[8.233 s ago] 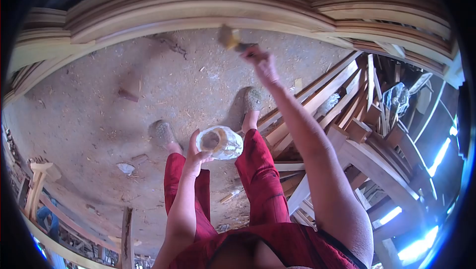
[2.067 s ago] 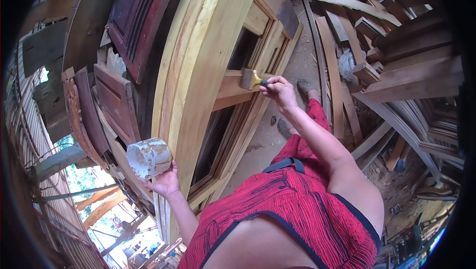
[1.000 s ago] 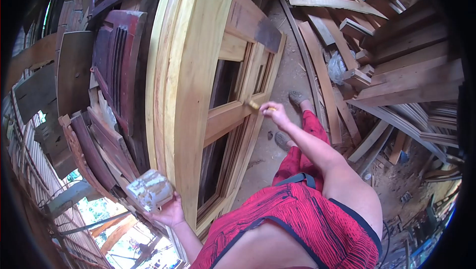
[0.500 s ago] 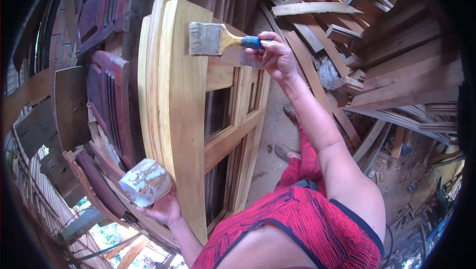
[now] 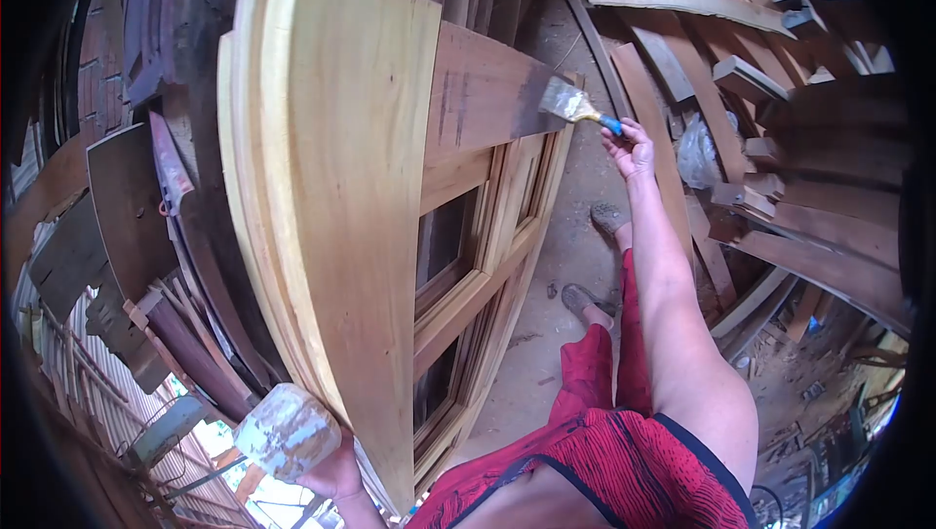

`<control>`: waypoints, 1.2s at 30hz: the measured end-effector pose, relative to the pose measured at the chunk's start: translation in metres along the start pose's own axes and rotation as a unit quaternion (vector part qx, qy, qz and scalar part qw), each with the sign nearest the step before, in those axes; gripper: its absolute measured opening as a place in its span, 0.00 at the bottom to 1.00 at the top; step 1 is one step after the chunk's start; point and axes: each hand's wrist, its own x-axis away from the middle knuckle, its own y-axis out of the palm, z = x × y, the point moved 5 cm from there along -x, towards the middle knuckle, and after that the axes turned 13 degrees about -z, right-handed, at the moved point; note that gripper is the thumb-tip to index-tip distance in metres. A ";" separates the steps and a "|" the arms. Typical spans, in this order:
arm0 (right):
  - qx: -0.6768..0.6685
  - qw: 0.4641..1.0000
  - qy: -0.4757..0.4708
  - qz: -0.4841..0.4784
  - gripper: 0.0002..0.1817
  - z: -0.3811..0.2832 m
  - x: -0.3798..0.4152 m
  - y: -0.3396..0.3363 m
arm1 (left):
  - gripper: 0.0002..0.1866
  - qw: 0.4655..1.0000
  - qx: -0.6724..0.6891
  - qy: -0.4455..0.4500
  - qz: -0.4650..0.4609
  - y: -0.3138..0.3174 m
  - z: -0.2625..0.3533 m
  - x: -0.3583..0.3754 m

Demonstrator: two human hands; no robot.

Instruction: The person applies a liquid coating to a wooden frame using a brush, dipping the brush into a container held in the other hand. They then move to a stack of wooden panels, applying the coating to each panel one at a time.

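My right hand (image 5: 629,149) is closed around the blue-tipped handle of a wide paintbrush (image 5: 573,103). The bristles meet, or come very near, the right end of a brownish top board (image 5: 487,85), where the wood looks darker. That board belongs to a panelled wooden frame (image 5: 463,314) with dark openings. Along the frame's near side runs a broad pale yellow board (image 5: 361,158) with a moulded edge. Low on the left, my left hand (image 5: 336,470) grips a white container (image 5: 289,431) blotched with brown stains. What the container holds is hidden.
Dark wooden pieces (image 5: 210,266) lean at the left. On the right, loose planks and beams (image 5: 819,188) are piled up, with a crumpled clear plastic bag (image 5: 696,154) among them. My feet stand on the dirt floor (image 5: 522,334) beside the frame.
My right hand has carried the brush rightward, from over the pale board to the far end of the brownish board. My left hand and the container sit lower in view. The view has shifted.
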 end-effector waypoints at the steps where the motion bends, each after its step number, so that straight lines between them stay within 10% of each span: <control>1: 0.007 1.000 -0.011 0.018 0.13 0.003 -0.008 -0.013 | 0.42 1.000 0.004 0.006 0.019 -0.005 0.001 0.001; 16: 0.352 0.927 -0.035 0.123 0.10 0.032 -0.072 0.039 | 0.35 0.998 -0.032 -0.020 -0.059 -0.016 0.002 0.001; 25: 0.285 0.938 -0.157 -0.119 0.11 -0.037 0.112 0.215 | 0.41 0.999 0.027 0.021 -0.040 0.023 -0.003 -0.006; 36: 0.138 0.916 0.030 -0.375 0.10 -0.088 0.215 0.326 | 0.45 0.986 0.126 0.023 -0.106 0.044 0.006 0.001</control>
